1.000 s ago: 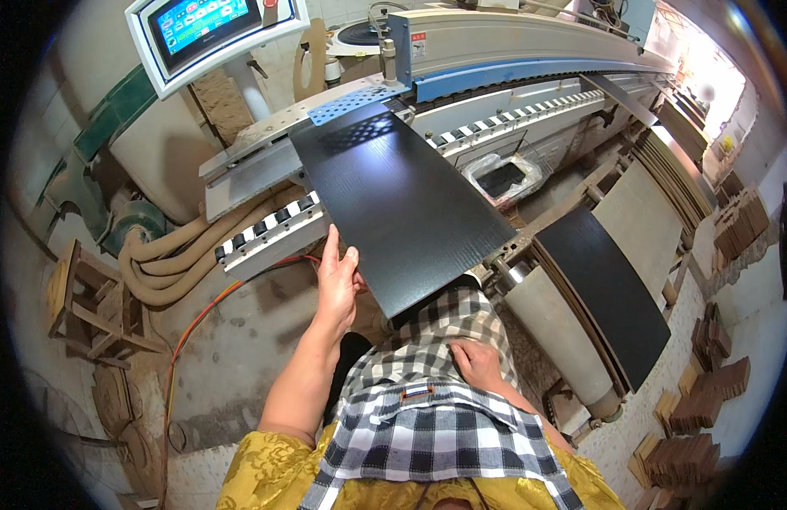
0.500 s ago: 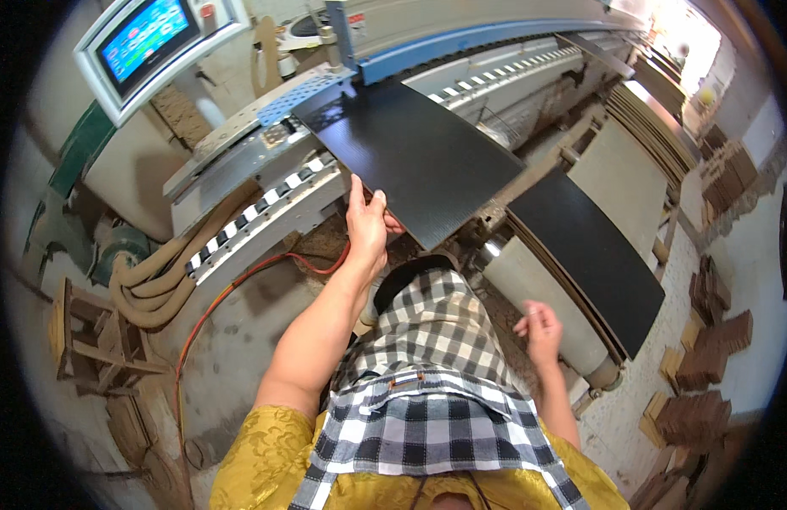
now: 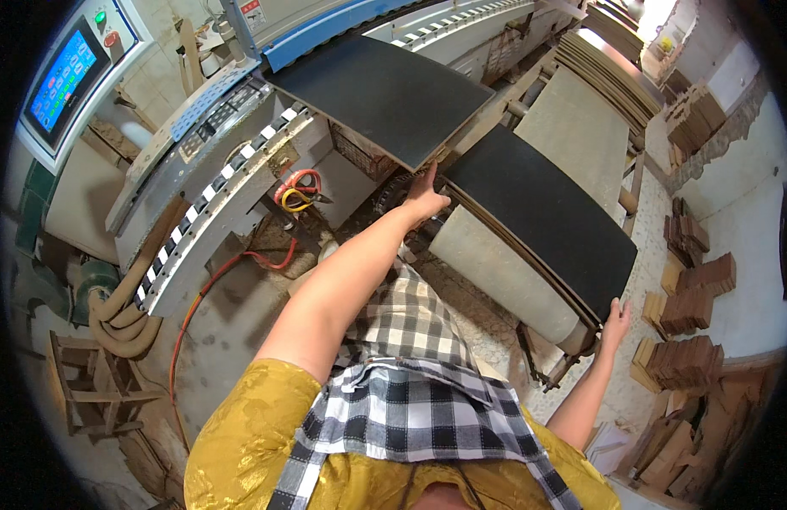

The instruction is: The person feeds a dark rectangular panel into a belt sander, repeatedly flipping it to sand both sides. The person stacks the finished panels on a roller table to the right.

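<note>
A black rectangular panel (image 3: 385, 98) lies on the bed of a long machine (image 3: 202, 195), its near corner sticking out toward me. Just below that corner is my left hand (image 3: 427, 202), index finger stretched forward and thumb apart; whether its fingertip touches the panel edge I cannot tell. A second black panel (image 3: 546, 217) lies on top of a stack of panels on a roller stand to the right. My right hand (image 3: 613, 325) is closed at that top panel's near right corner, its fingers partly hidden by the edge.
A grey roller (image 3: 504, 276) runs along the near side of the stack. Brown boards (image 3: 606, 81) are piled farther back. A control screen (image 3: 66, 81) stands at the left. An orange hose (image 3: 189, 319) trails on the floor, near a wooden stool (image 3: 100, 382). Block stacks (image 3: 682, 361) line the right.
My left hand has left the side edge of the panel on the machine and moved right. My right hand has reached out to the stacked panel's corner. The view has shifted right.
</note>
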The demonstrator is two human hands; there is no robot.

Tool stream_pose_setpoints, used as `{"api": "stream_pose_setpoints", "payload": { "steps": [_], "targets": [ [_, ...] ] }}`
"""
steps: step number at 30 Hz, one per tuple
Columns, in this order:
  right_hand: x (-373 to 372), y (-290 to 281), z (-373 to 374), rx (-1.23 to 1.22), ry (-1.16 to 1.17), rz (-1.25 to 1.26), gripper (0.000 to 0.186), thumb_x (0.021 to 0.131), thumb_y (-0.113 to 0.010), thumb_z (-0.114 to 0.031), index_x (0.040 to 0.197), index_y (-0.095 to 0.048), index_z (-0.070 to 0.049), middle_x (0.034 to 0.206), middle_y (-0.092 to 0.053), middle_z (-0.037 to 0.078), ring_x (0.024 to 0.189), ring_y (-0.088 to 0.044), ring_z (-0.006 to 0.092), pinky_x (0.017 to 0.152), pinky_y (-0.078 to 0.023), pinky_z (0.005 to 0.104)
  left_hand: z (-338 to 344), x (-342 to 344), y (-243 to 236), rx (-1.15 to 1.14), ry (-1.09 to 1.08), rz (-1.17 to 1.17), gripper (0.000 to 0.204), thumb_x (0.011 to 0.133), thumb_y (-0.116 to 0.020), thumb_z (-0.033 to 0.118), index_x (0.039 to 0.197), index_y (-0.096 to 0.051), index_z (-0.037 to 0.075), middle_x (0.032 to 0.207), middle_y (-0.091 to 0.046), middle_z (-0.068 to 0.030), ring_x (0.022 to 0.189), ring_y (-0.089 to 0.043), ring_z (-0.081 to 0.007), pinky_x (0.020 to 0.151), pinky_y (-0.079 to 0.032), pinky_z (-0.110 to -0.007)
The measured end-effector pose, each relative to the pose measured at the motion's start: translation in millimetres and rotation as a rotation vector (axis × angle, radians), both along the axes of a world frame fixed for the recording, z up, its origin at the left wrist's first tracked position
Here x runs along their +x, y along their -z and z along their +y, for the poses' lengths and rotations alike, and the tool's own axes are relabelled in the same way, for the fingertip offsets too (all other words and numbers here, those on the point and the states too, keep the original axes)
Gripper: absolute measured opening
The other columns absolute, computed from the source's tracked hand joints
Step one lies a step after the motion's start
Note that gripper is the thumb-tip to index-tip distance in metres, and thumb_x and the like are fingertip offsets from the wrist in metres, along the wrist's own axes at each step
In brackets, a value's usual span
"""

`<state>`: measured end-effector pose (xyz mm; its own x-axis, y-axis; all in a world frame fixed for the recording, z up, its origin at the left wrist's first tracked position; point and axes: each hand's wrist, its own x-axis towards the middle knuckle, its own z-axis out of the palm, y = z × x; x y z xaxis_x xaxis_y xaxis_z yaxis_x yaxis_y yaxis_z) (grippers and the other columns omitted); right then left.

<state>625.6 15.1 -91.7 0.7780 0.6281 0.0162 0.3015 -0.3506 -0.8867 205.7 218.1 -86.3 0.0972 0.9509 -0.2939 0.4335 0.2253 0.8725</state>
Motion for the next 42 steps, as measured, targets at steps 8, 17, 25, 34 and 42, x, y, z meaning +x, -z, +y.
{"api": "stream_pose_setpoints", "payload": {
  "steps": [8, 17, 25, 34, 42],
  "targets": [
    [11.7, 11.5, -3.7, 0.085, 0.033, 0.009, 0.040, 0.086, -0.053, -0.027, 0.111, -0.055, 0.005, 0.108, -0.058, 0.013, 0.100, -0.053, 0.0199, 0.088, -0.039, 0.0293, -3.0, -4.9, 25.4, 0.130, 0.046, 0.027, 0.076, 0.070, -0.067, 0.024, 0.134, -0.028, 0.008, 0.132, -0.034, -0.0194, 0.122, -0.034, -0.0307, 0.100, -0.029, -0.036],
    [5.7, -7.1, -63.1, -0.075, 0.140, 0.367, 0.037, 0.087, -0.049, -0.037, 0.076, -0.060, -0.003, 0.070, -0.054, 0.001, 0.063, -0.047, 0.0092, 0.058, -0.037, 0.0253, -87.3, -24.7, 50.4, -0.243, -0.431, -0.908, 0.012, 0.084, -0.055, 0.011, 0.092, -0.053, 0.003, 0.083, -0.062, -0.0064, 0.069, -0.060, -0.0120, 0.057, -0.048, -0.024],
    [-25.3, 9.1, -65.7, 0.090, -0.362, 0.254, 0.039, 0.087, -0.052, -0.038, 0.094, -0.060, 0.000, 0.089, -0.058, 0.002, 0.078, -0.050, 0.0119, 0.074, -0.040, 0.0261, -155.6, -81.6, -10.7, -0.026, -0.640, -0.957, 0.032, 0.082, -0.058, 0.007, 0.109, -0.041, 0.002, 0.086, -0.058, -0.0092, 0.071, -0.059, -0.0149, 0.060, -0.051, -0.028],
    [-218.4, -41.4, 24.5, 0.295, -0.546, 0.437, 0.030, 0.087, -0.052, -0.034, 0.092, -0.059, -0.005, 0.089, -0.057, 0.000, 0.083, -0.050, 0.0110, 0.076, -0.040, 0.0276, -197.0, -174.8, -99.3, 0.305, -0.875, -0.880, 0.021, 0.084, -0.055, 0.012, 0.100, -0.046, 0.004, 0.085, -0.057, -0.0049, 0.070, -0.058, -0.0108, 0.055, -0.049, -0.020],
    [-365.4, -78.4, 0.0, 0.223, -1.128, 1.003, 0.024, 0.092, -0.042, -0.027, 0.087, -0.050, -0.005, 0.081, -0.060, 0.006, 0.067, -0.058, 0.0151, 0.061, -0.046, 0.0266, -244.6, -200.1, -98.6, 0.363, -0.828, -0.961, 0.030, 0.083, -0.054, 0.011, 0.111, -0.046, 0.002, 0.104, -0.055, -0.0075, 0.090, -0.055, -0.0162, 0.076, -0.048, -0.031]
  ]
}}
